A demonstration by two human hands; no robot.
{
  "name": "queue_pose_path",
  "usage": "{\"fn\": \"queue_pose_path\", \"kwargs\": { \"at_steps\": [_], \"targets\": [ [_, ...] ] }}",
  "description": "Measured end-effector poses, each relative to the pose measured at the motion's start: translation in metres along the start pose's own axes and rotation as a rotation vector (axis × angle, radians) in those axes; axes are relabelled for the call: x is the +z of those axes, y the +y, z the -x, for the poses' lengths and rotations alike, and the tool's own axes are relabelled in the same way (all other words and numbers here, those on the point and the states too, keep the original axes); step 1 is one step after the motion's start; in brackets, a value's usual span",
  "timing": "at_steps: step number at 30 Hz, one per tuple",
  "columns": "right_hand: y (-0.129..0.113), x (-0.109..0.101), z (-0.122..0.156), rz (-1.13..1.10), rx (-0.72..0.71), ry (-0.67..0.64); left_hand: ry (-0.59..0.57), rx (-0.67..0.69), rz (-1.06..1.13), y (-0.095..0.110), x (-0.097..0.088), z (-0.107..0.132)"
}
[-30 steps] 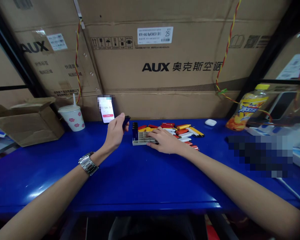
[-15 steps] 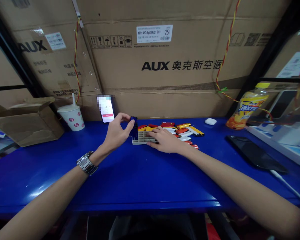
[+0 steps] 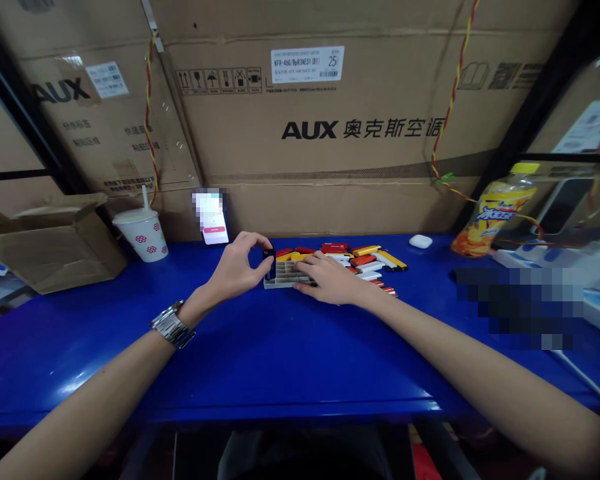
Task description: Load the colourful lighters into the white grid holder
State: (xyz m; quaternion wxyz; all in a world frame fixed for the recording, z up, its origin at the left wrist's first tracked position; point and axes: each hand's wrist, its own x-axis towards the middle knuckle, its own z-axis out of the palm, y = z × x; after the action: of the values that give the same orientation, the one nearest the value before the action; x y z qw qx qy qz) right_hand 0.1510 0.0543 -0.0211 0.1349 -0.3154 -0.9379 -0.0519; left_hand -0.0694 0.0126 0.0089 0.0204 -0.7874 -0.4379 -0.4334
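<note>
My left hand (image 3: 241, 267) pinches a dark blue lighter (image 3: 269, 265) between thumb and fingers. It is upright at the left end of a pale tray (image 3: 280, 283) divided into small cells. Whether its lower end sits inside a cell cannot be made out. My right hand (image 3: 330, 277) lies over the tray's right part, fingers spread on the rim and cells, and hides that side. Behind and to the right of this hand lie several loose lighters (image 3: 367, 260) in red, yellow and white.
A lit phone (image 3: 214, 223) leans at the back beside a paper cup (image 3: 143, 235) with a straw and an open carton (image 3: 55, 240). On the right are a white earphone case (image 3: 421, 242), a drink bottle (image 3: 497, 210) and a blurred dark object with a white cable (image 3: 587, 380).
The dark blue lighter and the fingers of my left hand have moved slightly down toward the tray. My right hand has stayed in place on the tray.
</note>
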Motion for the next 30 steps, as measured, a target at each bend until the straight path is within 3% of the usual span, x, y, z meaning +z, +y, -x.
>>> {"fn": "queue_pose_path", "kwargs": {
  "at_steps": [7,30],
  "targets": [
    [-0.0007,-0.0011,0.0002,-0.009,0.002,-0.012,-0.038,0.111,-0.064,-0.0058,-0.0009,-0.0014],
    [0.0013,-0.0005,0.0012,-0.017,-0.001,-0.011,-0.036,0.069,-0.011,-0.0031,0.0064,-0.0002]
  ]
}}
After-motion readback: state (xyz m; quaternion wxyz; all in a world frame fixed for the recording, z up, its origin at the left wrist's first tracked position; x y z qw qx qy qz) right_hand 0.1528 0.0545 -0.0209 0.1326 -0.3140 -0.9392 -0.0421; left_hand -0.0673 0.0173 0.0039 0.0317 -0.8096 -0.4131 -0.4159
